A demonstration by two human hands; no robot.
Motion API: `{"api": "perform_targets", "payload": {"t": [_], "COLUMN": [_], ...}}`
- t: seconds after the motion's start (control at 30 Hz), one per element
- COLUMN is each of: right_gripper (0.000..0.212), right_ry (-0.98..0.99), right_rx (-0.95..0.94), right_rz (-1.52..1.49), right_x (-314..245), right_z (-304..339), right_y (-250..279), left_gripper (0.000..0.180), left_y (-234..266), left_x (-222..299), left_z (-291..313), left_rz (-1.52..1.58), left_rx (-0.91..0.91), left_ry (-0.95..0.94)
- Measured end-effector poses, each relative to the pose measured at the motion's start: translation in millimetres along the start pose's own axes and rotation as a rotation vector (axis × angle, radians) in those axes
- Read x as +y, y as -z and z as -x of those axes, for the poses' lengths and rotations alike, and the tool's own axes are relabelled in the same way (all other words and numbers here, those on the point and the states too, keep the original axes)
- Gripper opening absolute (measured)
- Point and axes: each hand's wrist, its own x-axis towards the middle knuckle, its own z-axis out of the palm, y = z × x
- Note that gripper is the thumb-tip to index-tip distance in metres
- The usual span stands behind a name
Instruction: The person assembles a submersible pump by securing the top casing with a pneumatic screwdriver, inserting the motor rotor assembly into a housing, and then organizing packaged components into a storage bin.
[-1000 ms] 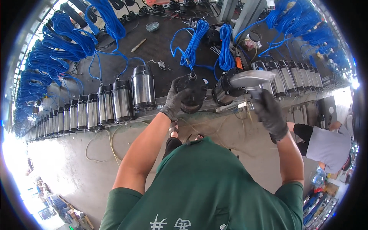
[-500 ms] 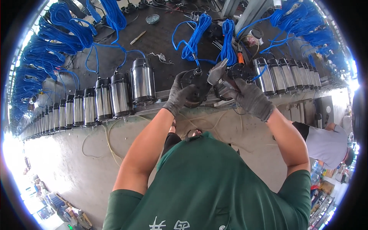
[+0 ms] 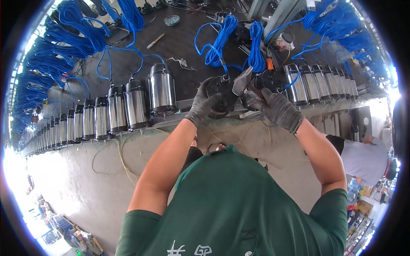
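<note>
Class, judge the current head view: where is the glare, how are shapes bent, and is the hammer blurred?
Head view: white glare bleaches the floor toward the left rim; head view: the row of steel cylinders curves and shrinks leftward; head view: the hammer shows no obvious motion blur.

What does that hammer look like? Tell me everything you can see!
The hammer has a grey, metal-looking head and a dark handle, partly hidden by the right hand, which grips it. The head slants, its narrower end pointing away from the person. It appears beside a round black unit; whether they touch is unclear.
</note>
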Motion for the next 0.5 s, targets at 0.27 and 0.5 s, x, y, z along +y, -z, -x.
{"api": "perform_targets", "payload": {"t": [0.27, 0.5], "right_gripper": [0.029, 0.036], "right_ry": [0.201, 0.013], "right_rx": [0.532, -0.114], "right_rz": [-0.333, 0.020], "right_x": [-93, -64], "right_z": [-38, -66], "right_y": [15, 2], "left_gripper": [0.098, 0.085], "left_y": [-5, 0], "left_x": [1, 3], "left_z": [6, 7], "left_rz": [0.060, -0.014], "left_rx": [0.009, 0.010], "left_ry": [-0.060, -0.037]}}
